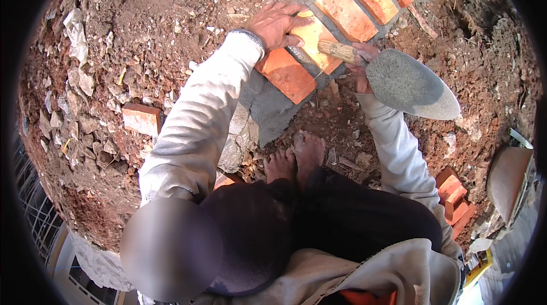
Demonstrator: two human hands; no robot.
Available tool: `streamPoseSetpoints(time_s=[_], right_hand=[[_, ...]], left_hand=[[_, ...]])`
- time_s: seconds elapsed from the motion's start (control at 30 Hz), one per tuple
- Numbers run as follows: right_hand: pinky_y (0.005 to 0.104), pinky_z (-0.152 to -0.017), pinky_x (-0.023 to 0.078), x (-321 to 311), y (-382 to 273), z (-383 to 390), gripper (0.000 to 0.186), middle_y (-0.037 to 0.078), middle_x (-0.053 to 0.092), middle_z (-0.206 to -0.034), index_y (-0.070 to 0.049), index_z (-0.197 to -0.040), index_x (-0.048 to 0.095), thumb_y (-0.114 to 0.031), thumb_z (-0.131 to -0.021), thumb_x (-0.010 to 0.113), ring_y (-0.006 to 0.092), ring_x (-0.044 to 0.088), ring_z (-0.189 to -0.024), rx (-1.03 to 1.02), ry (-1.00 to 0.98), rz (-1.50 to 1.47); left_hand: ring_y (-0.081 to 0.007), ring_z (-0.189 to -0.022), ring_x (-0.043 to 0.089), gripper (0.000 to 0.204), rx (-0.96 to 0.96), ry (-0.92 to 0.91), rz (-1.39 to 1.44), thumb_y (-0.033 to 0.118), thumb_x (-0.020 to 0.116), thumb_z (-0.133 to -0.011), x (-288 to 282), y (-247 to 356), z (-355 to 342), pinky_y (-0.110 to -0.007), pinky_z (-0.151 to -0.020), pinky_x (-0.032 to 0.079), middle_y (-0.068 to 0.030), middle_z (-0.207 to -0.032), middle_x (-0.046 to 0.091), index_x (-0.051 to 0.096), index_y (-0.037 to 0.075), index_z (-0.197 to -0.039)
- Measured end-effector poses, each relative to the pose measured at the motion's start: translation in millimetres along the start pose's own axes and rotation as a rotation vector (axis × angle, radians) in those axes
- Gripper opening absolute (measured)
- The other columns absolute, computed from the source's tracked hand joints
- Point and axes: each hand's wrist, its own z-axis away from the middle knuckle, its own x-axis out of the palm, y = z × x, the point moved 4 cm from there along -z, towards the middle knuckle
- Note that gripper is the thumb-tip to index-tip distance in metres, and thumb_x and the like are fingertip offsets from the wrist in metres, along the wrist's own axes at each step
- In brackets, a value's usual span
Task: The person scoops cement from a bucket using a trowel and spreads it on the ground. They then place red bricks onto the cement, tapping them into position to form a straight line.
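My left hand [274,24] grips the far end of a yellowish brick [316,40] that lies in grey mortar, thumb and fingers on its top and edge. In my right hand [364,64] is a trowel [413,84], its grey-smeared blade turned out to the right. The trowel's wooden handle [337,50] points left, its butt end at the yellowish brick. Just left of that brick sits an orange brick [288,75], with a mortar gap between them. To the right, another brick [347,13] continues the row. A thin line appears to run along the row's near edge.
Wet mortar [268,108] spreads at the row's left end, beside a pale stone [236,139]. A loose brick [141,119] lies on rubble at left. Several broken bricks [453,196] and a curved pan-like object [509,182] are at lower right. My bare feet [296,157] are close below the row.
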Motion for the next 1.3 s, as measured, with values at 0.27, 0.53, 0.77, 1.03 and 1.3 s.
streamPoseSetpoints(time_s=[0.27, 0.53, 0.77, 1.03, 1.3], right_hand=[[0.0242, -0.071, 0.05, 5, 7, -2, 0.022, 0.007, 0.064, -0.096, -0.002, -0.111, 0.058, -0.004, -0.09, 0.06, 0.0146, 0.062, -0.08, 0.111, 0.011, -0.097], [0.0224, -0.062, 0.054, 9, 2, -11, 0.022, 0.01, 0.064, -0.095, 0.0, -0.114, 0.055, -0.014, -0.098, 0.048, 0.0127, 0.065, -0.071, -0.059, -0.037, 0.159], [0.0251, -0.063, 0.055, 29, 3, -35, 0.024, 0.013, 0.061, -0.105, -0.001, -0.117, 0.053, -0.016, -0.098, 0.049, 0.0147, 0.066, -0.073, -0.202, -0.016, 0.197], [0.0248, -0.058, 0.053, 32, 11, -53, 0.017, 0.007, 0.066, -0.083, -0.002, -0.104, 0.063, -0.015, -0.094, 0.057, 0.0109, 0.064, -0.063, -0.246, 0.031, 0.198], [0.0246, -0.062, 0.055, 24, 3, -49, 0.015, 0.009, 0.064, -0.096, -0.002, -0.105, 0.062, -0.004, -0.091, 0.057, 0.0135, 0.063, -0.083, -0.117, -0.003, -0.078]], left_hand=[[-0.0263, -0.135, 0.033, 0.058, -0.009, 0.006, 0.049, 0.033, 0.073, -0.076, 7, -5, 4, -0.05, -0.116, 0.018, 0.0001, -0.144, 0.041, 0.056, 0.028, -0.13], [-0.0279, -0.133, 0.037, 0.08, -0.059, 0.031, 0.165, 0.032, 0.076, -0.073, 5, -8, 5, -0.051, -0.115, 0.015, -0.0037, -0.14, 0.046, 0.037, 0.026, -0.143], [-0.0305, -0.132, 0.038, 0.096, -0.094, 0.05, 0.226, 0.032, 0.078, -0.07, 4, -10, 3, -0.053, -0.115, 0.013, -0.0106, -0.138, 0.048, 0.023, 0.026, -0.149], [-0.0302, -0.133, 0.038, 0.099, -0.074, 0.056, 0.224, 0.034, 0.079, -0.07, 7, -10, 0, -0.054, -0.115, 0.013, -0.01, -0.139, 0.047, 0.02, 0.029, -0.149], [-0.0308, -0.132, 0.038, 0.092, -0.112, 0.068, 0.221, 0.035, 0.077, -0.071, 8, -13, 9, -0.054, -0.116, 0.01, -0.0099, -0.135, 0.049, 0.027, 0.028, -0.148]])
